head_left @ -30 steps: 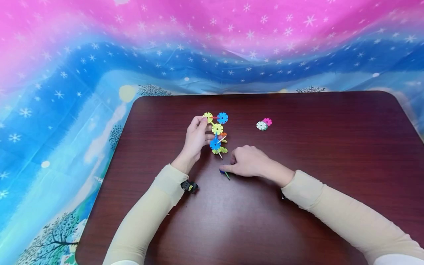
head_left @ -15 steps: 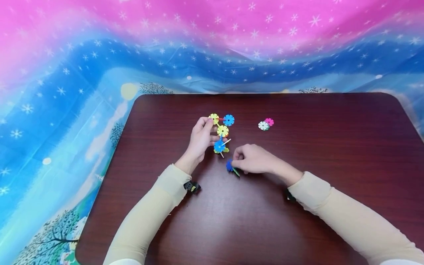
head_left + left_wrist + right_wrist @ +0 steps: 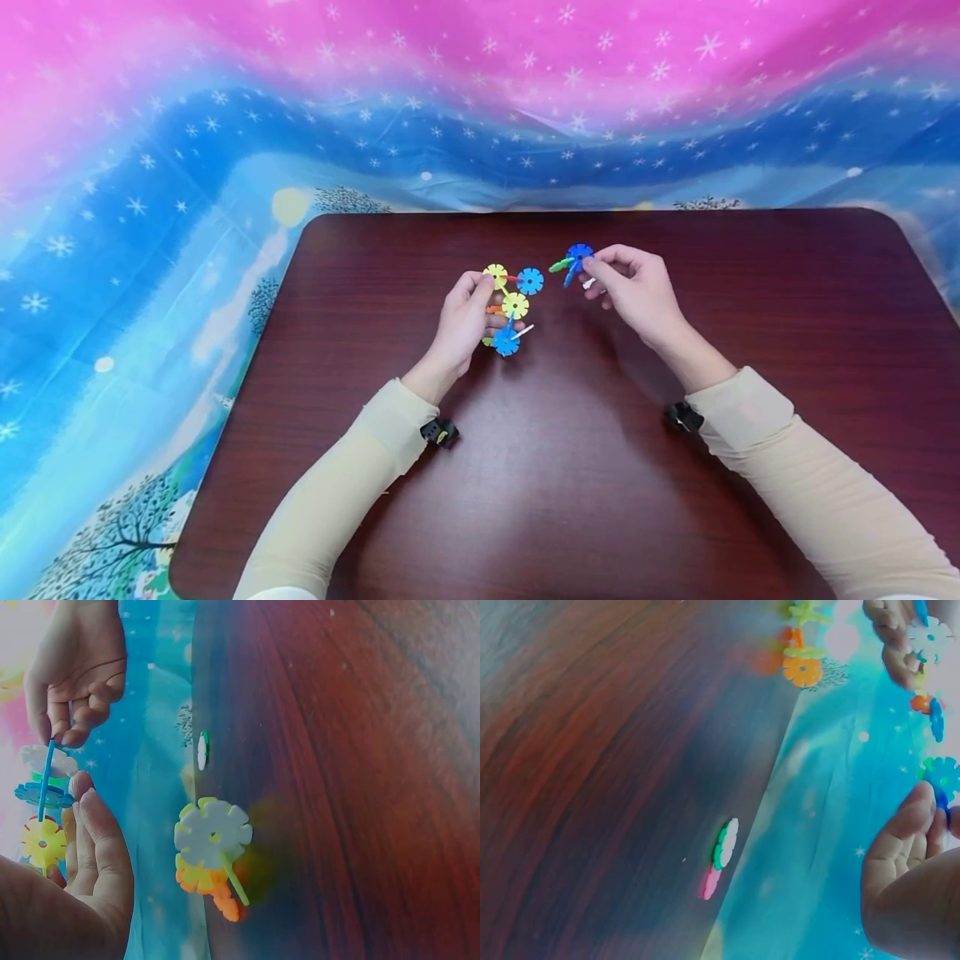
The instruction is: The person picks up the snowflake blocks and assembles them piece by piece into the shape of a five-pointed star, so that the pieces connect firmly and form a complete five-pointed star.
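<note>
Three loose discs (image 3: 730,844) on the table (image 3: 592,787)

The left hand (image 3: 465,315) pinches with its thumb (image 3: 482,288) uppermost, the other fingers (image 3: 103,844) reaching out in a nearly straight row, while its wrist (image 3: 426,372) and sleeved forearm (image 3: 330,500) trail back and left of those fingertips. A little to the right of them, the right hand (image 3: 647,296) pinches between thumb and fingertips, its remaining fingers (image 3: 93,712) curled in toward the palm, its sleeved forearm (image 3: 832,483) slanting back and right from the fingers.
</note>
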Demonstrator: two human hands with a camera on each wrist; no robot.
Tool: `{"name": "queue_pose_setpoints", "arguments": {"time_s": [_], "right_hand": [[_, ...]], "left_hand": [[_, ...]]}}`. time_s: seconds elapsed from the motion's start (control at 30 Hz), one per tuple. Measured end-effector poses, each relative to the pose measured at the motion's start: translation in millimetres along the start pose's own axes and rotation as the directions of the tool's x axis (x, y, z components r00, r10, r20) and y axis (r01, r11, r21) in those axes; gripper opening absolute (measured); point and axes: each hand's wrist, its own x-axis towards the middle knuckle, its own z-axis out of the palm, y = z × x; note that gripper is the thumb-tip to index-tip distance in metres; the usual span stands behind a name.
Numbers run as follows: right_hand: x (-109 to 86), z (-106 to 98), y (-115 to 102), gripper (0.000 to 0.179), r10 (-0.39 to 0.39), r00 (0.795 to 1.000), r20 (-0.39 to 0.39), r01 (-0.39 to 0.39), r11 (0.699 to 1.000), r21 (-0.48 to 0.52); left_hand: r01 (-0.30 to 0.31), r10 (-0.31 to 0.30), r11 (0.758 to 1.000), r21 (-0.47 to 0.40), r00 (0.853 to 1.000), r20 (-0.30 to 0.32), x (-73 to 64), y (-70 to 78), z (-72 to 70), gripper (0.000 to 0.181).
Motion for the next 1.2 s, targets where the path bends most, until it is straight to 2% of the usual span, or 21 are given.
{"name": "queue_pose_setpoints", "arguments": {"time_s": [0.13,0.3,0.5,0.7,0.83,0.93,1.03,1.2], "right_hand": [[-3.0,2.4,-1.9,0.026,-0.017,1.000,0.004,0.017,1.000,0.023],[-5.2,2.8,-0.6,0.026,-0.033,0.999,0.043,0.033,0.999,-0.002],[-5.6,1.5,-1.8,0.026,-0.037,0.998,0.054,0.038,0.999,-0.023],[-6.2,-3.0,-4.9,0.023,0.000,0.995,0.098,0.005,0.999,-0.046],[-6.5,-6.9,-5.0,0.023,-0.004,0.987,0.162,0.018,0.996,-0.086],[-7.6,-8.1,-4.1,0.022,-0.002,0.979,0.204,0.018,0.997,-0.080],[-9.2,-8.0,-2.9,0.023,-0.004,0.977,0.214,0.012,0.999,-0.035],[-10.8,-5.0,0.7,0.026,-0.022,0.984,0.175,0.020,1.000,0.015]], "left_hand": [[-0.003,0.003,1.000,0.019,1.000,0.002,-0.3,-2.6,2.4,0.020],[-0.007,0.007,0.999,0.039,1.000,0.007,0.0,-3.7,4.4,0.020],[0.020,-0.021,1.000,0.014,0.999,0.040,-0.7,-4.2,5.7,0.018],[0.035,-0.041,0.998,0.045,0.989,0.144,0.1,-7.5,4.3,0.028],[0.053,-0.060,0.998,0.036,0.969,0.241,1.1,-9.8,3.1,0.024],[0.057,-0.069,0.997,0.051,0.956,0.284,1.7,-12.0,2.8,0.020],[0.056,-0.071,0.997,0.062,0.955,0.287,1.4,-13.5,4.2,0.018],[0.083,-0.092,0.995,0.048,0.962,0.255,0.4,-14.5,8.7,0.017]]}}
